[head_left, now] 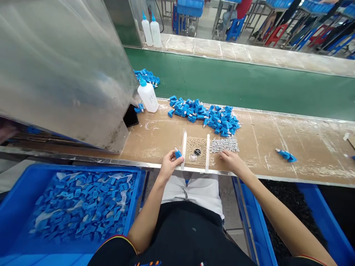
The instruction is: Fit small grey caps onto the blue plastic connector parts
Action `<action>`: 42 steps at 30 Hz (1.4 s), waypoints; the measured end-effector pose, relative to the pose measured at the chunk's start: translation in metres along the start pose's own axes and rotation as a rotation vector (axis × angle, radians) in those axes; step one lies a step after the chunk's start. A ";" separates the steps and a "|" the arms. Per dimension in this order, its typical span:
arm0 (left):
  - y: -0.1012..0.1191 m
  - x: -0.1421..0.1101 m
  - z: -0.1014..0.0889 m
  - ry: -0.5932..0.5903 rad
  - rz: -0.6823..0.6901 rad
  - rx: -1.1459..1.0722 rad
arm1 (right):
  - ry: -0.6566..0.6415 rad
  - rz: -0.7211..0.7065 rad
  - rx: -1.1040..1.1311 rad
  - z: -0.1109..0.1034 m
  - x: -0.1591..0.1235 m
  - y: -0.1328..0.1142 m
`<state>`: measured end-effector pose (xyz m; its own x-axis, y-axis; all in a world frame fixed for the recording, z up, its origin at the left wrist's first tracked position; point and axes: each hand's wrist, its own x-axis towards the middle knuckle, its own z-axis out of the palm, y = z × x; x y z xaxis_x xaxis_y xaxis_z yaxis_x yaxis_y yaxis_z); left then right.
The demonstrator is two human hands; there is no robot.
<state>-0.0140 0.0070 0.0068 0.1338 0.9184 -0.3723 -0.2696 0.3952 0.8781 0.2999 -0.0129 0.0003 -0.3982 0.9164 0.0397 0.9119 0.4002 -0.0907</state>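
Observation:
My left hand (pixel 168 164) is closed around a small blue plastic part (pixel 178 153) with a white tip, just left of a taped brown card (pixel 191 146). On that card lie a small black disc (pixel 197 152) and a clear round dish (pixel 192 157). My right hand (pixel 231 159) has its fingertips pinched together at the lower edge of a spread of small grey-white pieces (pixel 225 144). Whatever is between those fingertips is too small to make out. Behind both hands lies a heap of similar blue parts (pixel 205 113).
A white squeeze bottle (pixel 148 96) stands by the metal housing (pixel 69 70) at left. A green belt (pixel 249 87) runs behind the cardboard-topped bench. Blue tubs hold blue parts (pixel 83 207) at lower left and black pieces (pixel 294 214) at lower right. A few blue parts (pixel 287 155) lie right.

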 end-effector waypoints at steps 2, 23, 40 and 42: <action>-0.001 0.002 0.000 -0.004 0.005 -0.015 | 0.001 0.027 0.055 -0.001 0.000 -0.002; -0.002 0.006 0.003 -0.014 0.061 -0.026 | -0.150 0.306 0.236 -0.012 0.009 -0.009; -0.008 0.006 0.003 -0.031 0.098 -0.036 | 0.146 -0.012 0.155 0.011 0.011 -0.046; -0.008 0.006 0.003 -0.031 0.099 -0.043 | 0.145 -0.024 0.159 0.011 0.011 -0.046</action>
<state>-0.0080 0.0097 -0.0017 0.1336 0.9524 -0.2740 -0.3233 0.3033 0.8964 0.2521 -0.0218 -0.0064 -0.3906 0.9017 0.1854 0.8709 0.4272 -0.2431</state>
